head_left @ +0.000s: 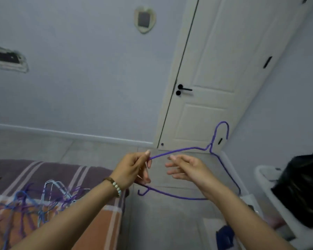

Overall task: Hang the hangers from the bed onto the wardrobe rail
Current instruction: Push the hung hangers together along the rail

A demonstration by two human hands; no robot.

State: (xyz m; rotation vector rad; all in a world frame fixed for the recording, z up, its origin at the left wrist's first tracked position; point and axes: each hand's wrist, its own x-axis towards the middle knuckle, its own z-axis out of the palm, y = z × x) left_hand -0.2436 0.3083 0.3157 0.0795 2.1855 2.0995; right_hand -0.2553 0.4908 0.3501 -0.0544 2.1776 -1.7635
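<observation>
Well, left hand pinches purple hanger by 1 end (right hand slack, beside it).

head view | worn, wide-angle | faces door, forward-down | left hand, right hand close

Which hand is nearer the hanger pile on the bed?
Left. The left hand, pinching a purple hanger, is just up and to the right of the pile. The right hand is open, farther to the right.
</observation>
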